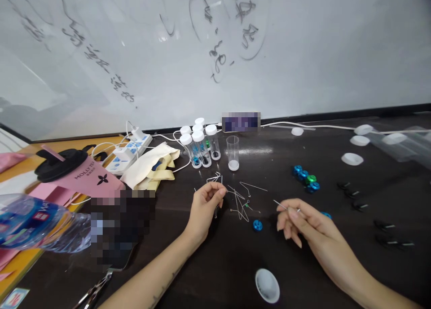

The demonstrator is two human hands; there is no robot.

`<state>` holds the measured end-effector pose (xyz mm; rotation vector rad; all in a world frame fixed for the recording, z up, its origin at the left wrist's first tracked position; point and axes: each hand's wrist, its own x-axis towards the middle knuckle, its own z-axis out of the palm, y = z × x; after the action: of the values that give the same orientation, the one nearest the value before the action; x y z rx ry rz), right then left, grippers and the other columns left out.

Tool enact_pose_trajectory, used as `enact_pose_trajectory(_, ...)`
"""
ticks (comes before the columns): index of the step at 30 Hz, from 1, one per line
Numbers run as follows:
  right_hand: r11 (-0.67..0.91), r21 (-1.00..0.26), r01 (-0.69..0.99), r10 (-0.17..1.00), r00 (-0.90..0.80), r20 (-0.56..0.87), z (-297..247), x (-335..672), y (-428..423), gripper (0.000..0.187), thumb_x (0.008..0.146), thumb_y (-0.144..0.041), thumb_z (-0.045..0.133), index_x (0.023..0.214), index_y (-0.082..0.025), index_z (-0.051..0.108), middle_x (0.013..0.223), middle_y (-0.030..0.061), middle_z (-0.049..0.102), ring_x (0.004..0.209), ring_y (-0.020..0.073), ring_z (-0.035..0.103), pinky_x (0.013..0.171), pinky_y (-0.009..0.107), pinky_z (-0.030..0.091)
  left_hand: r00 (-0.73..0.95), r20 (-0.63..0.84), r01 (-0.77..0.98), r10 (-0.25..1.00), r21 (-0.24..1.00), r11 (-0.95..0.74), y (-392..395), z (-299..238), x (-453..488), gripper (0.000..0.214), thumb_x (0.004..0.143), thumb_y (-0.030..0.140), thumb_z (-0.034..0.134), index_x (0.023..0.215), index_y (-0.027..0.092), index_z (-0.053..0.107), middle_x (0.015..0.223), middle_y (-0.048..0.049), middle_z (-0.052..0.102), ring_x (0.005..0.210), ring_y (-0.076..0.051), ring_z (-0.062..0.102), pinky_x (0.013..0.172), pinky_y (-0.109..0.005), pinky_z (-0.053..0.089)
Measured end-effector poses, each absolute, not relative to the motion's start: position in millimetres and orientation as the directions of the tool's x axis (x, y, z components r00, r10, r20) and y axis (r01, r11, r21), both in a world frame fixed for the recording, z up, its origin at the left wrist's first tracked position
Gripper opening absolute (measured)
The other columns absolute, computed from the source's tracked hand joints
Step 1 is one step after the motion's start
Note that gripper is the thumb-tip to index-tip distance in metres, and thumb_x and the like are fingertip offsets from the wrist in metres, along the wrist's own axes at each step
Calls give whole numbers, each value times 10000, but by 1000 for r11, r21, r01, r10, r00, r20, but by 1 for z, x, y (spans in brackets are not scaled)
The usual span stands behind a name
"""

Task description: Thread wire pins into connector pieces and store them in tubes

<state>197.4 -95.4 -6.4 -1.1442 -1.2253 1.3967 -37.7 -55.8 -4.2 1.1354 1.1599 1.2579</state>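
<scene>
My left hand (206, 205) rests on the dark table with its fingers pinched together on a thin metal pin at the edge of a loose pile of pins (239, 199). My right hand (299, 221) pinches another thin pin (280, 205) that points up and left. Between the hands lies a blue bead (257, 225). A cluster of blue and green beads (306, 178) sits beyond my right hand. Several capped vials (200, 145) and one open vial (232, 152) stand behind the pins.
A white cap (267, 285) lies near the front edge and several more white caps (352, 158) at the right back. Small black parts (384, 226) are scattered to the right. A plastic water bottle (37, 221), a pink cup (84, 176), a power strip (129, 149) and pliers (94, 291) occupy the left.
</scene>
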Motion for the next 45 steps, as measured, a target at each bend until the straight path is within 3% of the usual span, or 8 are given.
enact_pose_trajectory(4,-73,-997,-34,989,-130,-68,-3,196,-95,249,935,-433,535,865,-206,611,689,14,620,550,128,505,451,228,401,-44,50,-29,998,998,-52,-53,-3,-43,187,831,344,658,836,158,641,700,23,537,607,-92,439,597,-212,365)
enact_pose_trajectory(7,-85,-996,-18,988,-132,-82,-3,195,-95,257,943,-434,527,844,-206,591,688,7,618,551,120,499,458,220,401,-1,122,123,993,985,-121,-49,-4,-49,116,848,286,626,828,172,628,741,10,568,673,-122,488,642,-230,381)
enact_pose_trajectory(11,-89,-996,-17,985,-146,-86,-5,195,-94,262,947,-440,519,835,-210,575,676,-2,608,548,115,489,454,213,395,154,265,393,952,867,-305,-44,-4,-56,80,866,173,573,803,189,621,819,-7,600,764,-156,521,715,-261,388)
enact_pose_trajectory(14,-94,-996,-14,984,-153,-91,-6,196,-94,263,951,-442,511,834,-214,570,677,-4,605,556,117,491,459,214,393,231,314,491,921,779,-390,-41,-4,-61,118,870,125,558,794,196,612,816,-5,607,771,-163,514,716,-269,380)
enact_pose_trajectory(23,-112,-994,-14,978,-177,-108,-7,197,-94,260,954,-454,500,856,-218,551,674,-9,604,545,115,501,459,217,383,271,309,629,912,660,-411,-33,-10,-67,151,876,88,569,811,196,652,840,-12,643,840,-185,532,787,-301,418)
enact_pose_trajectory(28,-112,-994,-11,978,-179,-109,-9,198,-94,261,950,-463,503,873,-218,551,667,-8,605,541,113,498,450,213,381,302,346,667,888,588,-456,-32,-12,-69,188,895,96,554,966,207,688,934,-34,660,904,-199,541,834,-332,441)
enact_pose_trajectory(38,-113,-993,-26,979,-176,-107,-10,197,-94,237,949,-456,503,958,-221,533,666,-2,616,545,128,523,446,222,385,347,360,766,866,424,-483,-30,-16,-71,243,917,141,530,1095,200,684,991,-69,635,902,-224,513,822,-378,471)
enact_pose_trajectory(45,-105,-994,-10,978,-181,-101,-10,197,-94,231,951,-454,499,950,-227,541,671,-9,618,542,125,525,447,219,387,389,329,773,861,392,-499,-28,-11,-70,138,922,143,522,926,178,656,960,-61,622,894,-211,518,829,-350,466)
